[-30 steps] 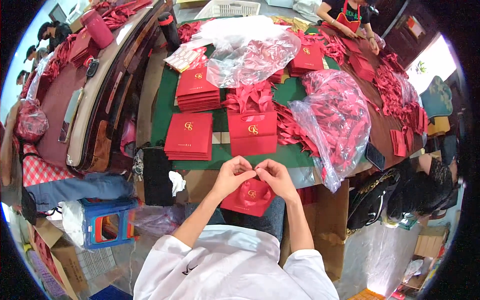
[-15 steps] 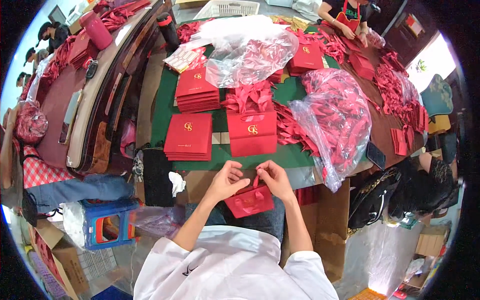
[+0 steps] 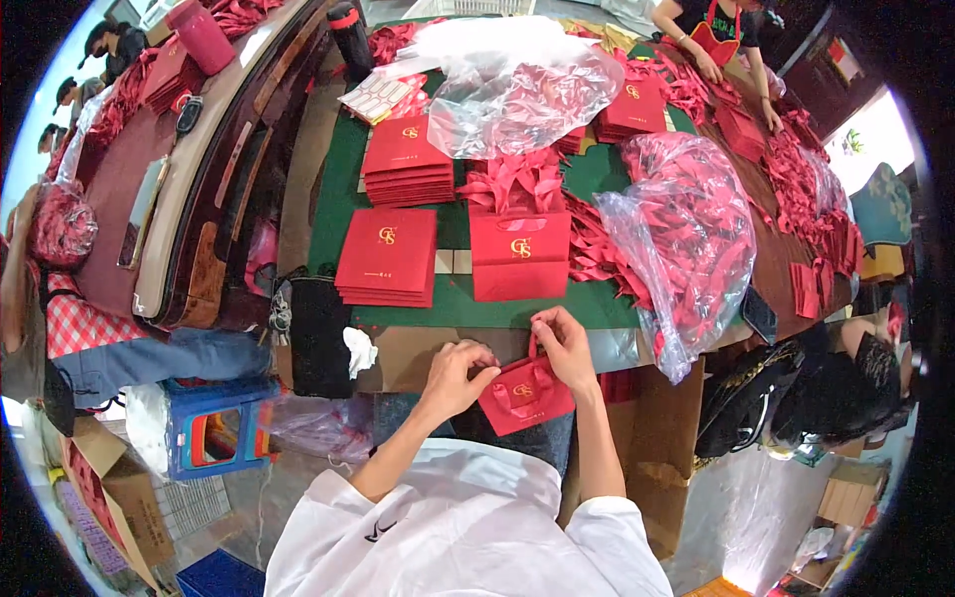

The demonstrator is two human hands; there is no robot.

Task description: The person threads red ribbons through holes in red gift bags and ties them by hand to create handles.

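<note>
Over my lap, at the table's front edge, I hold a small red paper gift bag point(image 3: 527, 403) with gold print and a red ribbon handle drooping across its front. My left hand point(image 3: 461, 380) has its fingers bent, with thumb and fingertips closed at the bag's upper left edge. Above the bag's top, my right hand point(image 3: 564, 348) pinches a red ribbon point(image 3: 533, 344) that rises from the opening. Just beyond, a red bag with ribbon handles point(image 3: 519, 261) lies flat on the green mat point(image 3: 463, 315). To its left is a stack of flat red bags point(image 3: 386, 257).
Farther back sits another stack of red bags point(image 3: 406, 159) beside crumpled clear plastic point(image 3: 517, 109). A clear sack of red ribbons point(image 3: 686, 219) and a dark phone point(image 3: 760, 315) lie at the right. Across the table, a person in a red apron point(image 3: 718, 38) reaches toward ribbons.
My right hand has lifted slightly, drawing the ribbon up from the bag. Both hands and the bag have shifted a little right in view. The co-worker's arms have spread apart.
</note>
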